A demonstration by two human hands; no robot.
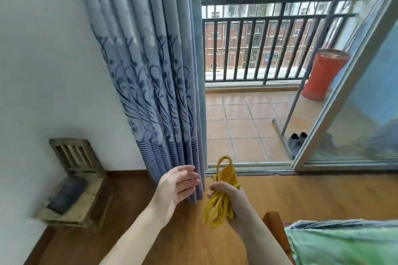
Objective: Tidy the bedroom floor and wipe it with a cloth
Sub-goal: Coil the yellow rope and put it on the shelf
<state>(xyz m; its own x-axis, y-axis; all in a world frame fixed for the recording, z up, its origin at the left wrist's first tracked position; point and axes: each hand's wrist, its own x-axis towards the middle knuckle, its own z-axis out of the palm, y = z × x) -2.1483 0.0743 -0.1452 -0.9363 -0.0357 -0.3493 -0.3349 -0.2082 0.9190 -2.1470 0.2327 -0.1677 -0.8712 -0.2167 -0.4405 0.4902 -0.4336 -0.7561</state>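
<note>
My right hand (233, 202) is closed around a bunched yellow cloth (219, 206) made of several strips, with loops sticking up above my fist and more strips hanging below it. My left hand (176, 187) is open, palm turned toward the right, fingers spread beside the lower edge of the blue patterned curtain (155, 75); it is a short gap away from the cloth and holds nothing. Below both hands lies the wooden bedroom floor (301, 196).
A small wooden chair (75, 178) with a dark cushion stands against the white wall at the left. A bed corner with a green cover (344, 243) is at the lower right. The sliding glass door (349, 101) is open onto a tiled balcony with shoes (297, 141) and a red bucket (323, 73).
</note>
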